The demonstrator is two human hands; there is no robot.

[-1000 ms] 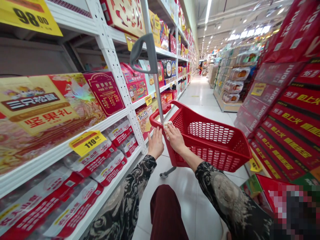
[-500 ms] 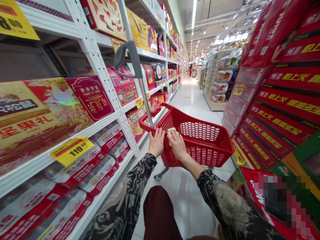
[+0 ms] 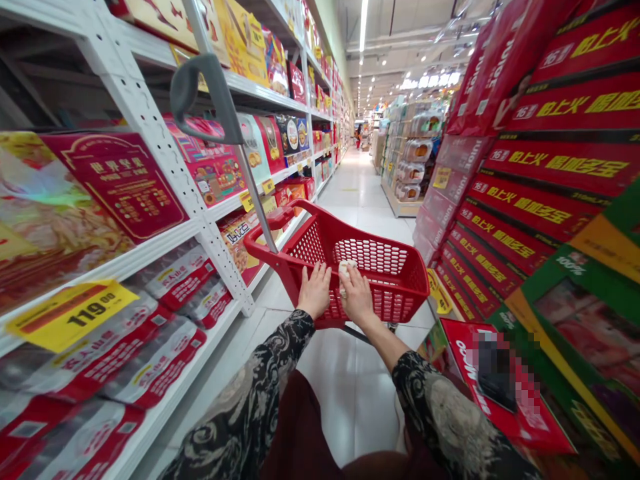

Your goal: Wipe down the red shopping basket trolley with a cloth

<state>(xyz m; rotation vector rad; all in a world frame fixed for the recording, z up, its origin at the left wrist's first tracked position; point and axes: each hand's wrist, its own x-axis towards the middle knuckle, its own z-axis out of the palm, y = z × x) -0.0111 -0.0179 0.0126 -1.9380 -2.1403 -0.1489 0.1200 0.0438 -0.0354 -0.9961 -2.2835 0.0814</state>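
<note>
A red plastic shopping basket [image 3: 395, 257] with perforated sides stands in the aisle in front of me. From its left end rises a metal pull rod with a grey loop handle [image 3: 205, 100]. My left hand [image 3: 315, 291] rests on the basket's near rim with its fingers stretched out and nothing seen in them. Just right of it, my right hand [image 3: 357, 293] presses a crumpled whitish cloth [image 3: 346, 268] against the same rim. Most of the cloth is hidden under the fingers.
White shelving with boxed gifts [image 3: 113, 180] and packed bottles [image 3: 165, 360] runs along the left. Stacked red cartons [image 3: 555, 207] crowd the right side. A dark, partly blurred object [image 3: 495, 373] lies on a red packet at lower right. The tiled aisle [image 3: 350, 177] stretches ahead.
The basket and shelves have shifted left in view. Both hands have slid along the near rim, away from the pull rod, the right one still with the cloth.
</note>
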